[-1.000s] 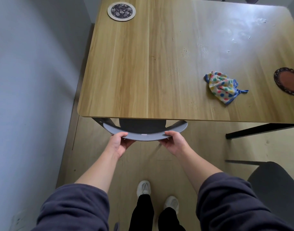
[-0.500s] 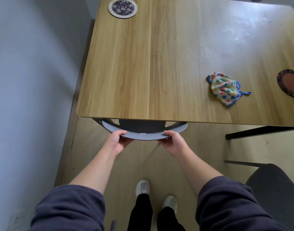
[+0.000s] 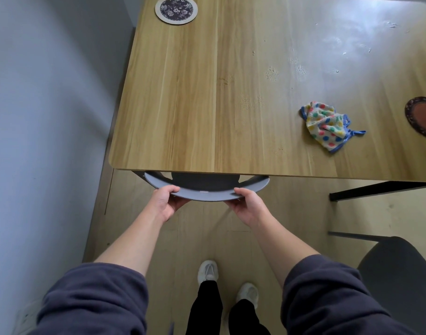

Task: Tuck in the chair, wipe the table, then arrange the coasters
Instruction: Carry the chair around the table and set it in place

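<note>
Head view looks down on two hands holding the curved back of the grey chair (image 3: pixel 207 195). The left hand (image 3: pixel 167 201) grips one side of the rim and the right hand (image 3: pixel 247 205) grips the other, with fingers wrapped round it.

Just past the grips is the near edge of the table (image 3: pixel 183 117), and the seat is already mostly under it. I think the push is nearly done.

To do it well, push with both hands the same, so the chair goes in straight. Go slow. Stop before the fingers get squashed against the table edge.

Ahead of the right grip and off to that side lies the spotty cloth (image 3: pixel 328 126), ready for wiping. One coaster (image 3: pixel 176 9) sits far ahead of the left grip. The other coaster (image 3: pixel 423 117) is out past the cloth.
</note>
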Motion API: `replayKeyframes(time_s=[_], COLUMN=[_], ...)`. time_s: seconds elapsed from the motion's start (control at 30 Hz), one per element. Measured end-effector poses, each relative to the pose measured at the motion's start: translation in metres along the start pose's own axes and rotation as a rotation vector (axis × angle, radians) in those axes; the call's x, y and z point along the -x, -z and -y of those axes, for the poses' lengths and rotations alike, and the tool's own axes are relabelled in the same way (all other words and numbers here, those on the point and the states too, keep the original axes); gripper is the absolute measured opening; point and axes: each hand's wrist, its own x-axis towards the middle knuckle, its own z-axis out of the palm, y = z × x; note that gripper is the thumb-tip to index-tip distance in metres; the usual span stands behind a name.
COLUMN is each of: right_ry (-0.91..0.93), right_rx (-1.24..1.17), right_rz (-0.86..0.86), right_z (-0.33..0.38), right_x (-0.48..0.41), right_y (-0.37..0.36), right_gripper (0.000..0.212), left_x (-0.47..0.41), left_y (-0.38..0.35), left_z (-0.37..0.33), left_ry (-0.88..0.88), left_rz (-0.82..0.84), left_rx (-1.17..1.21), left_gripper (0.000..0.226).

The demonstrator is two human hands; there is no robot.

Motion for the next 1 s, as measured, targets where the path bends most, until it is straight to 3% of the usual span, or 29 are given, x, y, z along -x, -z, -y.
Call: replayKeyframes(time_s=[0.57, 0.7, 0.83, 1.0], right_ry=[-0.024, -0.002, -0.028, 0.015], right_rx=[0.125, 0.207, 0.200, 0.243], right_rz=[-0.065, -0.041, 0.051, 0.044], right_z=[0.008, 0.016, 0.030, 0.062], right_x=[0.001, 0.020, 0.062, 0.120], right_y=[0.000, 0.004, 0.030, 0.103], right_gripper=[0.030, 0.035, 0.042, 0.041], left_x=[0.001, 0.007, 0.038, 0.091], left_y=[-0.006, -0.012, -0.027, -0.062], left_z=[0.008, 0.022, 0.061, 0.139], left_ry=[-0.018, -0.048, -0.074, -0.174], left_rz=[-0.103, -0.155, -0.071, 0.014], left_rx=[-0.034, -0.037, -0.287, -0.592], left_gripper=[0.008, 0.023, 0.045, 0.034])
